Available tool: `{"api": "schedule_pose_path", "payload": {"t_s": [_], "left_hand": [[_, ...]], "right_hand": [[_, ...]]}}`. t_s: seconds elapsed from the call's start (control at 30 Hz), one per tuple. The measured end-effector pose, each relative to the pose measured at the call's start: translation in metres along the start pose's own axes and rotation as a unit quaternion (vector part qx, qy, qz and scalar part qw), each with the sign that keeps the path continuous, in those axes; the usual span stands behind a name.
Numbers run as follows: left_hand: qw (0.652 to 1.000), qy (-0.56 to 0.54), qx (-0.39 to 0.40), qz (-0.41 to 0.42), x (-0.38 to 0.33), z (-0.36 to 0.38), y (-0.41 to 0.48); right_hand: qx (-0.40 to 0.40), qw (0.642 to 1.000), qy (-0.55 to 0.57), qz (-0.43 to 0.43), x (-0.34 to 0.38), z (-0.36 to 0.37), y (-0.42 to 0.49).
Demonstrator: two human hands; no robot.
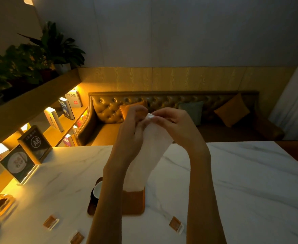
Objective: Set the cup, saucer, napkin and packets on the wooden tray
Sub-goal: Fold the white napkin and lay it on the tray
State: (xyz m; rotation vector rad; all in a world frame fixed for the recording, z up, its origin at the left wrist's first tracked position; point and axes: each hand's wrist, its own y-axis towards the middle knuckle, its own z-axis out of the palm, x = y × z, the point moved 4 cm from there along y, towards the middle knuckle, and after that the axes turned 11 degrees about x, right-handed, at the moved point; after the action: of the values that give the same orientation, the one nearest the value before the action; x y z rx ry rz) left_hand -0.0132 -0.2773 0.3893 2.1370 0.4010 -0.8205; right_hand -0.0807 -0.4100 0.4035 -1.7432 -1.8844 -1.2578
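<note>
Both hands are up: left hand point(132, 124) and right hand point(172, 124) each pinch the top edge of a thin white paper napkin point(150, 152). It is raised high over the table and its tail hangs down towards the rounded brown wooden tray point(134, 203); I can't tell whether it touches. This looks like the napkin step, folding or straightening. The next move calls for lowering it flat onto the tray's bare right part. At the tray's left end, half hidden by the left forearm, sits a white-lined round cup point(98, 190) on what seems a dark saucer point(91, 197). Three small orange-brown packets point(51, 222) lie off the tray on the white marbled table point(241, 182), likely next.
</note>
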Motion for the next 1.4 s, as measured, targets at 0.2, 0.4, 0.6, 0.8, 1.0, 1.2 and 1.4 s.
{"api": "schedule_pose_path", "payload": {"t_s": [0.2, 0.4, 0.6, 0.8, 1.0, 1.2, 1.4], "left_hand": [[0.990, -0.022, 0.109, -0.087, 0.016, 0.005, -0.015], [0.948, -0.063, 0.259, -0.177, 0.041, 0.007, -0.030], [0.966, -0.035, 0.226, -0.118, 0.039, 0.009, -0.012], [0.961, -0.057, 0.257, -0.086, 0.027, -0.008, 0.013], [0.980, 0.037, 0.166, -0.105, 0.024, -0.028, 0.043], [0.948, 0.092, 0.289, -0.097, 0.025, -0.044, 0.061], [0.949, 0.142, 0.273, -0.064, 0.028, -0.064, 0.070]], "right_hand": [[-0.055, 0.992, -0.099, -0.049, 0.016, -0.025, 0.035], [-0.121, 0.984, -0.120, -0.045, 0.007, -0.059, 0.050], [-0.092, 0.977, -0.180, -0.063, 0.011, -0.083, 0.059], [-0.106, 0.961, -0.250, -0.049, 0.002, -0.111, 0.066], [-0.106, 0.952, -0.282, -0.051, -0.011, -0.123, 0.068], [-0.117, 0.972, -0.200, -0.031, -0.035, -0.131, 0.064], [-0.118, 0.984, -0.133, -0.015, -0.048, -0.123, 0.056]]}}
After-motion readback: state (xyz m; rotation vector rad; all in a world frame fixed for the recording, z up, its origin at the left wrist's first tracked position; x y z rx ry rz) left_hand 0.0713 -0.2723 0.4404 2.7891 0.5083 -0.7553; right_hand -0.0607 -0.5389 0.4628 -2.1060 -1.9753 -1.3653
